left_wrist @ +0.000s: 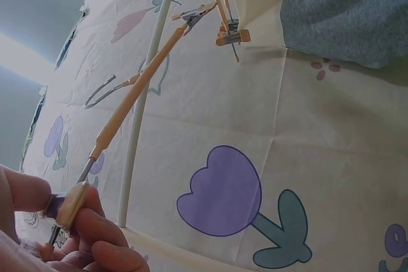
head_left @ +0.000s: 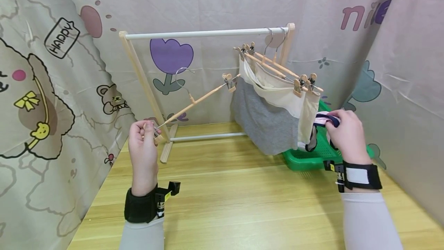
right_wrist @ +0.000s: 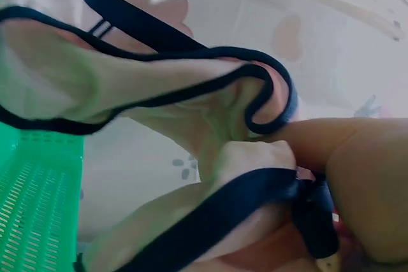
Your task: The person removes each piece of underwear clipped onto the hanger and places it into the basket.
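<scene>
Cartoon-printed curtain [head_left: 215,7] behind and at both sides, wood-grain desk [head_left: 225,203] below. On my feed the left grip [head_left: 143,140] pinches the near clip [head_left: 158,139] of a bare hanger [head_left: 204,97], tilted, its hook off the rail [head_left: 194,34]. Right grip [head_left: 348,132] pinches a pale garment with navy edging [head_left: 320,119], bunched, beside the hung clothes and above the green basket [head_left: 308,164]; I cannot tell whether it touches the basket. Main risk, as I judge it: held by one end, the hanger could twist and its far clip [head_left: 229,83] snag the gray-and-cream garment [head_left: 265,111] close by. Bunched cloth might slip, pinched at one spot, or its edging catch on the basket. Two loaded hangers crowd the rail's right end; a knock could slide them. Writing: "HAPPY" [head_left: 62,38] at left; "ni" and "e" upper right, beside a fold; more lettering [head_left: 182,117] low behind the rail, partly hidden. Yellow labels [head_left: 168,196] at the wrists too small for me; no brand legible.
</scene>
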A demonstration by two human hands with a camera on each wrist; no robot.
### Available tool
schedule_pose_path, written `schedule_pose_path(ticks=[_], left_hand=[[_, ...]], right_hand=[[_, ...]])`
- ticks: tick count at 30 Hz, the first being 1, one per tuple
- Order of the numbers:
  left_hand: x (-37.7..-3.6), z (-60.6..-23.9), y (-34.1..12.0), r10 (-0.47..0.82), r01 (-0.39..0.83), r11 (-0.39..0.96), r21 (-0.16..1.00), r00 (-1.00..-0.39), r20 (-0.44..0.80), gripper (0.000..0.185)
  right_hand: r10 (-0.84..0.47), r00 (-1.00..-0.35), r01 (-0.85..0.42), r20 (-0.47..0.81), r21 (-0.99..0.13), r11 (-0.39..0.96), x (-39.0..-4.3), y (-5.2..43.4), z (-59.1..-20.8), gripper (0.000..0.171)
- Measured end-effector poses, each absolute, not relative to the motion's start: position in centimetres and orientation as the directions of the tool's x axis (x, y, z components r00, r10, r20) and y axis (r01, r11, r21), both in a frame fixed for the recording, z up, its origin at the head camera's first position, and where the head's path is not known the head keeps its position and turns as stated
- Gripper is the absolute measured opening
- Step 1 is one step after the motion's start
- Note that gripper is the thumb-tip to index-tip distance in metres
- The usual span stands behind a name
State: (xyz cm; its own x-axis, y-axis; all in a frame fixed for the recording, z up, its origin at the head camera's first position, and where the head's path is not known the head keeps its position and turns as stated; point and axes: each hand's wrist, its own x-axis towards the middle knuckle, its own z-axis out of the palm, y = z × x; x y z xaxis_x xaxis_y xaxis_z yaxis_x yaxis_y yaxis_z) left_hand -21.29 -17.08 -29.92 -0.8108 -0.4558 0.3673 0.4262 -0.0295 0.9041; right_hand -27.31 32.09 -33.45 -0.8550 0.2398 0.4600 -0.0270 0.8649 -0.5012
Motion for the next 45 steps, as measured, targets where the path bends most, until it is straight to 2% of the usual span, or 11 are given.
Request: schedule_pose_path(ticks=[13, 18, 23, 32, 45], left_hand=[[-21.4, -30.0, -17.1, -0.456, 0.419, -0.029, 0.907, -0.814, 0.361, 0.012], [-21.3, -30.0, -17.2, -0.456, 0.435, -0.026, 0.9, -0.807, 0.376, 0.013], [-21.2, -30.0, -17.3, -0.455, 0.45, -0.03, 0.893, -0.801, 0.389, 0.014], [-21.1, -29.8, -17.4, -0.456, 0.414, -0.032, 0.91, -0.816, 0.355, 0.013], [-21.0, -29.7, -17.4, -0.463, 0.409, -0.028, 0.912, -0.814, 0.351, 0.013]], right_hand=[[0.064, -0.943, -0.088, 0.328, -0.429, 0.899, -28.4, 31.6, -34.8, 0.028], [-0.034, -0.962, -0.14, 0.272, -0.381, 0.914, -28.9, 31.0, -35.2, 0.034], [-0.12, -0.965, -0.2, 0.235, -0.358, 0.912, -29.2, 30.5, -35.6, 0.039], [-0.247, -0.967, -0.254, 0.068, -0.372, 0.893, -29.4, 30.7, -36.0, 0.014], [-0.279, -0.959, -0.276, 0.048, -0.379, 0.883, -29.4, 30.9, -36.2, 0.015]])
